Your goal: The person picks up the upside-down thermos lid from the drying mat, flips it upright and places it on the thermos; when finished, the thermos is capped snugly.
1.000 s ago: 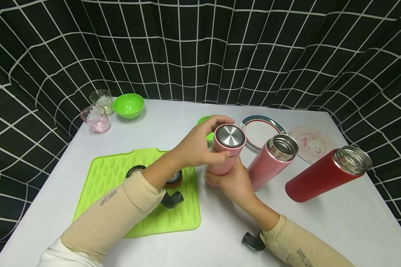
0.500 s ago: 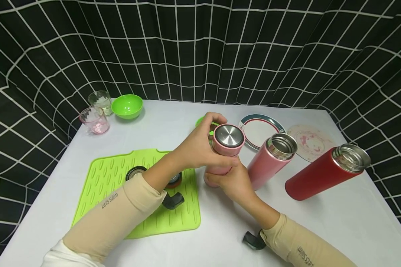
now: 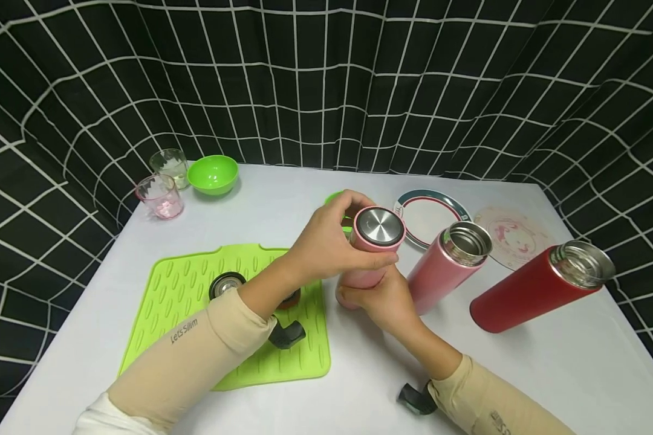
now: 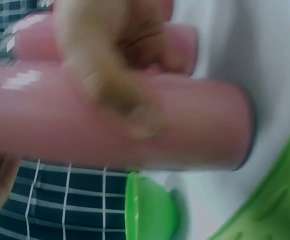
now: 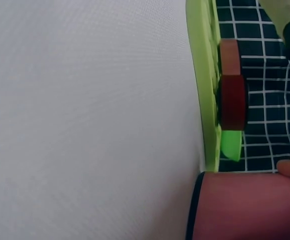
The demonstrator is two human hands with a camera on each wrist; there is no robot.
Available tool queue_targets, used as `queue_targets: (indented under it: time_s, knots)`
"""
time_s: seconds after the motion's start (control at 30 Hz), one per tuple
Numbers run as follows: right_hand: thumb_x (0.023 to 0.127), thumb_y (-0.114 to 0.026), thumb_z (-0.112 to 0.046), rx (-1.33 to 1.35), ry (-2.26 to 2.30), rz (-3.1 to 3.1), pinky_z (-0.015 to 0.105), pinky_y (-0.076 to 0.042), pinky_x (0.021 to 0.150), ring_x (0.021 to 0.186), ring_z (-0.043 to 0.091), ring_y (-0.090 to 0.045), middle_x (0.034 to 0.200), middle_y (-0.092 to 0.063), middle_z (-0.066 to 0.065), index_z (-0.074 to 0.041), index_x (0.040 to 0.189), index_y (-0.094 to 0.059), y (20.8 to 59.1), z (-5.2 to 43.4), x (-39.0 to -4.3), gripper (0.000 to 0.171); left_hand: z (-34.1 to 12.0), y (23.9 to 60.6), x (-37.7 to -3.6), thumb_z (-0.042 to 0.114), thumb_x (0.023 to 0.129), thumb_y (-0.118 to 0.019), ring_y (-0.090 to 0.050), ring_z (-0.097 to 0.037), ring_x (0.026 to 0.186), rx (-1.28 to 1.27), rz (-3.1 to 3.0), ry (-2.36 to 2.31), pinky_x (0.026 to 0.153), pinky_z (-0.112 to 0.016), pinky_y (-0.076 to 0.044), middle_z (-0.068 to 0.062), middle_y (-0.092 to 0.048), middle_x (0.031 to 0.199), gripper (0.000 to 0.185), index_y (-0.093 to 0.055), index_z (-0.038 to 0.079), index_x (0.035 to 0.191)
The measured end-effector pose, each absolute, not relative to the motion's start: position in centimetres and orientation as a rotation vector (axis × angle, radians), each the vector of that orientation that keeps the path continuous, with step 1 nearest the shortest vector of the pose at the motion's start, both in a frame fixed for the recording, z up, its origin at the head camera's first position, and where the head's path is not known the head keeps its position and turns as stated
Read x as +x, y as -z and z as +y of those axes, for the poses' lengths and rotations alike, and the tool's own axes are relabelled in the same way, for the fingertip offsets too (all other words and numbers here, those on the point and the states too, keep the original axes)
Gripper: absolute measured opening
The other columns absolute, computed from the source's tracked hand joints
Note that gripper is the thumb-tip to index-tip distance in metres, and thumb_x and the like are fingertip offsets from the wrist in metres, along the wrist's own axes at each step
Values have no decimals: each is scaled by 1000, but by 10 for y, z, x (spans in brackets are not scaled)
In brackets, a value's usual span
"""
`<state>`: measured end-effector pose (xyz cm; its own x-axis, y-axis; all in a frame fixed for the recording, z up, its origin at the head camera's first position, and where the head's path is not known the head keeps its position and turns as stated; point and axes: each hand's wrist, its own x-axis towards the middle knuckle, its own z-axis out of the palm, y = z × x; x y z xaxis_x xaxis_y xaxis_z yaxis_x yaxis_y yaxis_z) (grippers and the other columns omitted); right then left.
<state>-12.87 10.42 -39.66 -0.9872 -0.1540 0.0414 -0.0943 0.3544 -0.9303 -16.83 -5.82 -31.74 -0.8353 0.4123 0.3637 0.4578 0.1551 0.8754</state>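
Pink and steel-capped, the light pink cylindrical flask (image 3: 367, 254) is the thing you have in both hands, and everything else can be placed from it. Your left hand (image 3: 326, 238) curls over its upper end, fingers and thumb wrapped round the pink lid with the brushed steel top (image 3: 380, 228), a grip that suits turning the lid. Your right hand (image 3: 383, 299) wraps the lower body from the near side, fingers closed about it, which would keep the body from spinning with the lid. The flask leans away from you with its foot on or just above the white table (image 3: 359, 368); the wrist views do not settle which.

Just right of the flask stands a darker pink flask with an open steel mouth (image 3: 446, 263), and beyond that, further right, a red flask with an open steel mouth (image 3: 539, 287); both are uncapped, unlike yours. Left of the flask lies a lime green ribbed silicone mat (image 3: 196, 284), and on it sit a black-rimmed round lid (image 3: 225, 284) and a red round lid (image 5: 232, 95) partly hidden by your left forearm, probably parked there to stay put. Behind the flask are a small green bowl (image 4: 150, 210), close by, and a white plate with a coloured rim (image 3: 427, 211). Well to the rear left are a lime green plastic bowl (image 3: 213, 174) and two clear tumblers (image 3: 163, 184).
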Motion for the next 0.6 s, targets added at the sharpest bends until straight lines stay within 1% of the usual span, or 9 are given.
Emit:
queue_targets:
  time_s: [0.03, 0.1, 0.17, 0.2, 0.27, 0.37, 0.43, 0.53, 0.6]
  knots:
    - [64, -87, -3, -211, 1731, 2549, 33, -50, 78, 87, 20, -59, 95, -66, 4, -11, 114, -58, 396, 104, -129, 58, -60, 317, -170, 28, 67, -92, -59, -11, 101, -917, -2343, 1843, 87, -32, -50, 7, -60, 112, 67, -59, 13, 122]
    - [64, -87, -2, -180, 1734, 2541, 34, -50, 79, 89, 20, -59, 99, -65, 5, -11, 118, -55, 395, 104, -129, 64, -66, 315, -175, 19, 71, -88, -59, -13, 105, -999, -2344, 1923, 89, -33, -51, 6, -60, 116, 63, -61, 12, 127]
    - [63, -88, -2, -159, 1746, 2525, 35, -50, 79, 89, 20, -59, 99, -65, 5, -11, 118, -54, 395, 105, -130, 65, -68, 313, -178, 13, 74, -85, -57, -14, 110, -1061, -2370, 1975, 91, -34, -50, 4, -58, 122, 66, -58, 12, 134]
    - [64, -88, -3, -173, 1748, 2524, 35, -50, 79, 90, 20, -59, 99, -65, 5, -11, 119, -54, 394, 105, -130, 65, -69, 312, -178, 14, 74, -85, -55, -15, 112, -1067, -2396, 1969, 92, -35, -50, 4, -56, 126, 69, -54, 12, 136]
    - [65, -87, -3, -207, 1744, 2531, 35, -50, 80, 90, 19, -59, 99, -65, 4, -12, 118, -55, 394, 106, -131, 63, -66, 310, -176, 23, 72, -88, -52, -14, 113, -1021, -2440, 1908, 92, -34, -48, 2, -53, 126, 75, -49, 12, 135]
    - [67, -87, -5, -247, 1727, 2541, 34, -50, 80, 89, 19, -60, 97, -66, 3, -13, 115, -59, 393, 106, -132, 57, -59, 310, -171, 37, 65, -91, -54, -12, 106, -893, -2445, 1807, 88, -32, -48, 3, -56, 118, 75, -49, 14, 123]
    - [67, -86, -5, -243, 1713, 2546, 35, -49, 80, 89, 19, -59, 97, -66, 3, -12, 116, -58, 393, 105, -131, 57, -58, 310, -171, 38, 63, -93, -56, -11, 102, -848, -2420, 1799, 85, -31, -49, 5, -59, 110, 71, -53, 15, 116]
    - [66, -87, -6, -191, 1713, 2541, 36, -49, 81, 90, 20, -59, 99, -65, 5, -12, 119, -54, 395, 104, -129, 64, -64, 312, -176, 25, 68, -91, -59, -11, 102, -916, -2390, 1895, 86, -31, -51, 6, -63, 109, 60, -61, 13, 119]
    - [65, -88, -5, -163, 1720, 2535, 37, -49, 81, 90, 21, -59, 99, -65, 5, -12, 121, -52, 396, 104, -128, 67, -69, 312, -179, 18, 71, -88, -58, -11, 107, -991, -2403, 1957, 88, -32, -51, 6, -62, 115, 62, -60, 13, 126]
